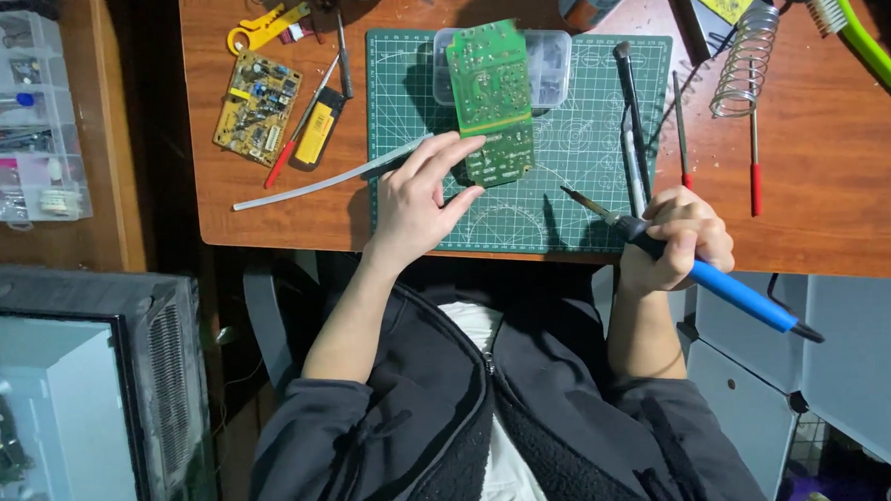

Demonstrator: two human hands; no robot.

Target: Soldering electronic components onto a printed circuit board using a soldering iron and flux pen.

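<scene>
we see the left hand (415, 197) pinching the near edge of a green circuit board (492, 103), fingers curled closed on it, thumb under, board propped up against a clear plastic box (547, 61) on the green cutting mat (581, 139). the right hand (677, 235) is wrapped shut around a blue-handled soldering iron (686, 260), tip aimed left toward the board but apart from it. we judge the board light, stiff, and fragile at its solder side; best held by bare edges, as it is now. left of the mat lie a yellow circuit board (257, 106), a white strip (322, 181) and a yellow-handled tool (315, 136). far right a coiled iron stand (746, 62). the iron's tip is likely hot, so we grip the handle only.
</scene>
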